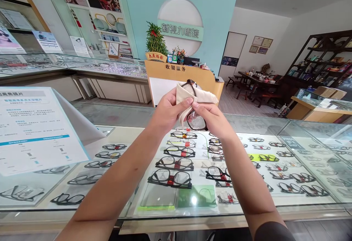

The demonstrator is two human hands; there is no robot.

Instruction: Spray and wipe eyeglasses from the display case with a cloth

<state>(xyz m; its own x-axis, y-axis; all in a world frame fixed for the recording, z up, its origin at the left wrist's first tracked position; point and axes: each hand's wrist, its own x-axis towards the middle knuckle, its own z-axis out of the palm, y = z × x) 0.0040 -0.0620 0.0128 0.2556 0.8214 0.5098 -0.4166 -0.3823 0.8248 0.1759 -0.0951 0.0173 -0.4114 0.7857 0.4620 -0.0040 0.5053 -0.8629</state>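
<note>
Above the glass counter, both hands hold a dark-framed pair of eyeglasses (197, 121) together with a cream cleaning cloth (207, 96). My left hand (172, 105) is closed, its thumb pressing the cloth around the upper part of the glasses. My right hand (211, 116) pinches cloth and frame near the middle, thumb close to the left thumb. One lens hangs bare below the hands, with light specks on it. The other lens is mostly covered by the cloth, and a bit of dark frame sticks out on top.
Under the hands is a glass display case (154, 197) with rows of eyeglasses (174, 163) inside. A printed sign (35, 127) stands on it at the left. Beyond are a wooden cashier desk (181, 73) with a potted plant (156, 39), more display counters (110, 69), and a dark table (258, 81).
</note>
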